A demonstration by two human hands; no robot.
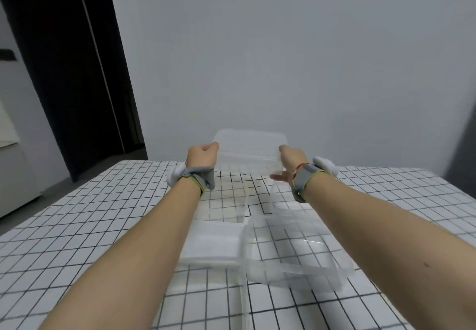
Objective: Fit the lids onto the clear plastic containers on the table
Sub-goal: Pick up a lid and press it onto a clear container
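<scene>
A large clear plastic container (249, 149) with a lid on top is held up above the far part of the table. My left hand (201, 156) grips its left side and my right hand (289, 161) grips its right side, thumb below. Beneath them on the checked table (90, 226) lie more clear pieces: a small open container (226, 203), a whitish lidded container (213, 242), and a clear container or lid (298, 255) at the right. Their edges are hard to tell apart.
A grey wall stands just behind the table's far edge. A dark doorway (64, 85) opens at the left, with a white cabinet (13, 175) beside it. Both wrists wear grey straps with white pads.
</scene>
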